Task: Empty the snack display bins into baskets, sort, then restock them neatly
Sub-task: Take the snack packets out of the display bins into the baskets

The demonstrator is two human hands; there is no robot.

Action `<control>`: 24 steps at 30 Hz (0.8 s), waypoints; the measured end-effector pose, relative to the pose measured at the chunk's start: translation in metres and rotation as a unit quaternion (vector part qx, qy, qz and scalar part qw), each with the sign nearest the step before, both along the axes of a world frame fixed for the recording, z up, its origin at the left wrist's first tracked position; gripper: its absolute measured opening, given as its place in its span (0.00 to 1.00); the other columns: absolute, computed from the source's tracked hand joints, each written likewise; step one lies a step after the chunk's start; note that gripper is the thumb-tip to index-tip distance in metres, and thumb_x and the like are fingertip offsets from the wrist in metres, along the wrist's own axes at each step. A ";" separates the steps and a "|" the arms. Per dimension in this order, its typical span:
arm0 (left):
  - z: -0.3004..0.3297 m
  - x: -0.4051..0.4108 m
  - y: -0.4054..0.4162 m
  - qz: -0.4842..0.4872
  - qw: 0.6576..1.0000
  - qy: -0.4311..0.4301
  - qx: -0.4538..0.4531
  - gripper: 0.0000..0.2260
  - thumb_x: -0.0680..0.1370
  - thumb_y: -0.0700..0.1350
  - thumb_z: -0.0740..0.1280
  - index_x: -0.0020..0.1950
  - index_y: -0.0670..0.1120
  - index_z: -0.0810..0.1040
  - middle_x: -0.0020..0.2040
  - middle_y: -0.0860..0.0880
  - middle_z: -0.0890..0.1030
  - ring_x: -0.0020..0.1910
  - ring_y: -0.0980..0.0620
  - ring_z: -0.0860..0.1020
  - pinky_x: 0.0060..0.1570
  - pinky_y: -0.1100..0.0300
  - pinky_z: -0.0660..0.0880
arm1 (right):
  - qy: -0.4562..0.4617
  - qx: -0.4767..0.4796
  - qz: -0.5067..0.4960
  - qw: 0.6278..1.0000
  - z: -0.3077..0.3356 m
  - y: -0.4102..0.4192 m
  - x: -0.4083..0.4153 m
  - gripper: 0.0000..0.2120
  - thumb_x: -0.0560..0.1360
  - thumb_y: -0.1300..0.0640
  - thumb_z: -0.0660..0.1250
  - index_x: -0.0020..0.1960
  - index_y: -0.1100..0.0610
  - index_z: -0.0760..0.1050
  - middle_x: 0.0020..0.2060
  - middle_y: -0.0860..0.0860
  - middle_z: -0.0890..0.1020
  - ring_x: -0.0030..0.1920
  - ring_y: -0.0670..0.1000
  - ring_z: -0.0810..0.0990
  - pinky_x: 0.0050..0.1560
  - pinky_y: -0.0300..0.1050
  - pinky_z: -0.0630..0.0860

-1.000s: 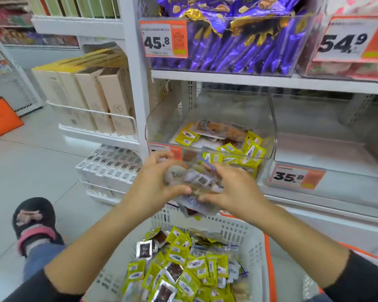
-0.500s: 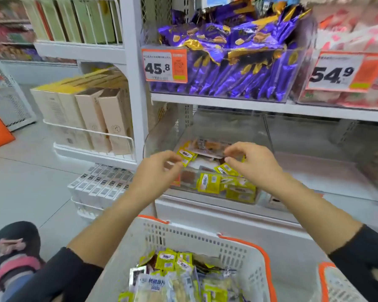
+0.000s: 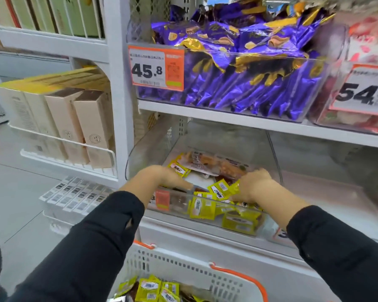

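Inside bin [image 3: 153, 149], hands [image 3: 162, 177] [image 3: 252, 186] seemingly gather yellow packets [image 3: 218, 189].

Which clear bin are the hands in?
The lower bin of yellow packets, under the 45.8 tag; the one above holds purple bags.

A clear bin [image 3: 205, 216] is set on the lower shelf [image 3: 314, 253], with snack packets [image 3: 202, 207] lying in it, mostly toward its front and back. Both hands are reached into it: the left hand [image 3: 159, 178] at its left side, the right hand [image 3: 252, 185] at its right. Directly above, on the upper shelf [image 3: 238, 119], a bin of bagged snacks [image 3: 238, 83] is placed. Below and in front, a basket [image 3: 183, 271] holding more packets is seen. Boxes [image 3: 79, 125] are stood on a rack to the left.
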State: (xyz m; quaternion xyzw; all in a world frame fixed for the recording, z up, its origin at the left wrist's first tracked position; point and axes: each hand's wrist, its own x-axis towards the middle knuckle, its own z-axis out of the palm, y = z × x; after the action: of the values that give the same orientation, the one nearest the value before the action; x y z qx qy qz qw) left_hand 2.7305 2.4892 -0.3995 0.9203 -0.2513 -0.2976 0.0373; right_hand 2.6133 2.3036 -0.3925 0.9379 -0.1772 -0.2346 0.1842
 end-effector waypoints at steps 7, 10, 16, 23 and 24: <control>-0.024 0.017 -0.002 0.026 0.999 0.035 0.021 0.40 0.73 0.72 0.60 0.77 0.47 0.62 0.78 0.46 0.59 0.75 0.44 0.61 0.73 0.48 0.61 | 0.079 0.148 -0.023 0.986 -0.018 0.003 0.011 0.33 0.72 0.28 0.58 0.60 0.53 0.77 0.59 0.53 0.78 0.56 0.56 0.77 0.58 0.47 0.73; -0.024 0.018 -0.002 0.019 1.000 0.020 0.002 0.38 0.74 0.70 0.61 0.74 0.45 0.67 0.75 0.45 0.64 0.72 0.44 0.65 0.70 0.52 0.64 | 0.092 0.210 -0.005 0.973 -0.011 0.004 0.017 0.24 0.72 0.38 0.67 0.58 0.56 0.77 0.53 0.53 0.78 0.49 0.54 0.75 0.56 0.48 0.74; -0.027 0.026 0.001 -0.004 1.000 -0.001 0.012 0.28 0.70 0.66 0.70 0.58 0.45 0.78 0.60 0.48 0.78 0.60 0.45 0.75 0.62 0.54 0.72 | -0.073 0.332 -0.010 0.940 -0.031 0.014 0.024 0.11 0.73 0.50 0.71 0.47 0.57 0.77 0.41 0.54 0.79 0.40 0.55 0.74 0.37 0.41 0.68; -0.022 0.023 0.002 0.010 1.000 0.000 0.027 0.35 0.73 0.69 0.63 0.71 0.46 0.71 0.74 0.46 0.67 0.71 0.45 0.67 0.68 0.52 0.65 | -0.165 0.372 -0.060 0.911 -0.016 0.004 0.042 0.09 0.75 0.56 0.63 0.44 0.60 0.79 0.37 0.52 0.75 0.37 0.52 0.74 0.31 0.38 0.71; -0.022 0.022 0.002 0.014 1.000 0.003 0.027 0.37 0.73 0.69 0.62 0.74 0.46 0.67 0.76 0.47 0.64 0.73 0.46 0.64 0.71 0.52 0.63 | -0.184 0.356 -0.062 0.914 -0.016 0.001 0.046 0.10 0.75 0.56 0.61 0.39 0.59 0.77 0.37 0.54 0.76 0.39 0.55 0.76 0.33 0.40 0.71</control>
State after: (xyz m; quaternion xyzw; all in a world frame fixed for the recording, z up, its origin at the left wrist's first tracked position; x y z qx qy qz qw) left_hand 2.7523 2.4911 -0.4215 0.9234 -0.2301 -0.3066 0.0178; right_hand 2.6595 2.3044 -0.4082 0.9551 -0.1707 -0.1160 -0.2127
